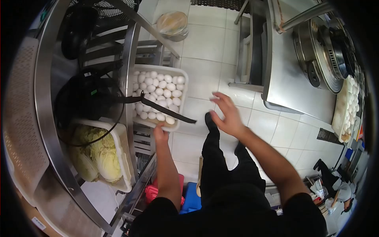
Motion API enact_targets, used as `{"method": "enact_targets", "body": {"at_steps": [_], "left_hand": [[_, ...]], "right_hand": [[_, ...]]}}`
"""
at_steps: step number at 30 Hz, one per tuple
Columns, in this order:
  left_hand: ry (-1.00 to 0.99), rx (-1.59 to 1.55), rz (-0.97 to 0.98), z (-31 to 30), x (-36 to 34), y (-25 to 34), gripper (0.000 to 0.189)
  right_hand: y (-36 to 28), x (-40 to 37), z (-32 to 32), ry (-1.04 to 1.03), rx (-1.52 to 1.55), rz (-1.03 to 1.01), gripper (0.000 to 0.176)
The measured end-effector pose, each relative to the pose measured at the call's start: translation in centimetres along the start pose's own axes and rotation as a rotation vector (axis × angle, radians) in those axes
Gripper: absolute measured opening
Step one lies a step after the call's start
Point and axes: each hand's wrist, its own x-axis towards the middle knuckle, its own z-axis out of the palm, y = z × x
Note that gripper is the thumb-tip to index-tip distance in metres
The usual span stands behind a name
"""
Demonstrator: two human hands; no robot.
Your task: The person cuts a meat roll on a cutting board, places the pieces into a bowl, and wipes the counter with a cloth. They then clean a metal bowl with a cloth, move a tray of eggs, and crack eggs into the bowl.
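My left hand [160,132] is at the near right corner of a white plastic crate [184,75], its fingers hooked on the rim. The crate holds many white eggs [160,91] and sits partly under the steel rack. A black strap [169,111] hangs across the eggs. My right hand [228,117] is held in the air over the tiled floor, to the right of the crate, with fingers apart and nothing in them.
A crate of cabbage [106,158] stands on the steel rack [128,51] at left. Beyond is a lidded round container [172,25] on the floor. At right, a steel table [292,79] carries stacked pans [318,55]; another egg tray [347,108] is farther right.
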Motion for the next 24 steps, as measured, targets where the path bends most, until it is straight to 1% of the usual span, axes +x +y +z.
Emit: {"method": "enact_targets", "body": {"at_steps": [1,3,5,8,11,12,13,14,16,18,21,24], "left_hand": [[-0.004,-0.013,0.015,-0.4,-0.9,-0.9,0.051],[-0.009,-0.014,0.04,-2.4,-3.0,-2.2,0.053],[-0.028,0.012,0.043,-3.0,-6.1,-3.3,0.054],[-0.06,0.007,0.015,-3.6,-9.2,-6.5,0.059],[-0.094,0.031,-0.012,-4.5,-11.7,-7.8,0.061],[-0.094,0.059,-0.027,-5.2,-12.7,-8.3,0.06],[-0.089,0.089,-0.048,-6.0,-14.1,-8.8,0.06],[-0.143,0.094,-0.05,-6.3,-15.4,-9.0,0.059],[-0.182,0.167,-0.076,-7.2,-17.5,-9.8,0.059],[-0.22,0.248,-0.063,-8.6,-20.0,-11.2,0.058],[-0.264,0.33,-0.049,-8.1,-24.9,-13.7,0.059],[-0.365,0.41,-0.073,-8.8,-28.3,-17.9,0.055]], "right_hand": [[1.2,1.5,3.6,0.091,0.041,0.131,0.06],[5.6,4.1,10.1,0.134,0.24,0.575,0.069],[3.4,7.5,9.0,-0.181,0.782,1.132,0.071],[4.1,6.5,9.8,-0.286,0.9,1.047,0.068],[5.6,2.5,10.3,-0.295,0.902,1.021,0.067],[6.7,0.4,10.6,-0.309,0.866,1.019,0.064],[7.3,-2.2,10.3,-0.278,0.886,1.048,0.063],[7.7,-4.8,9.9,-0.249,0.905,1.07,0.062],[8.7,-10.1,9.3,-0.2,0.989,1.084,0.062],[8.5,-15.6,7.3,-0.166,1.074,1.076,0.062],[8.3,-23.5,3.2,-0.083,1.133,1.1,0.063],[8.6,-31.4,-1.3,-0.003,1.188,1.118,0.064]]}}
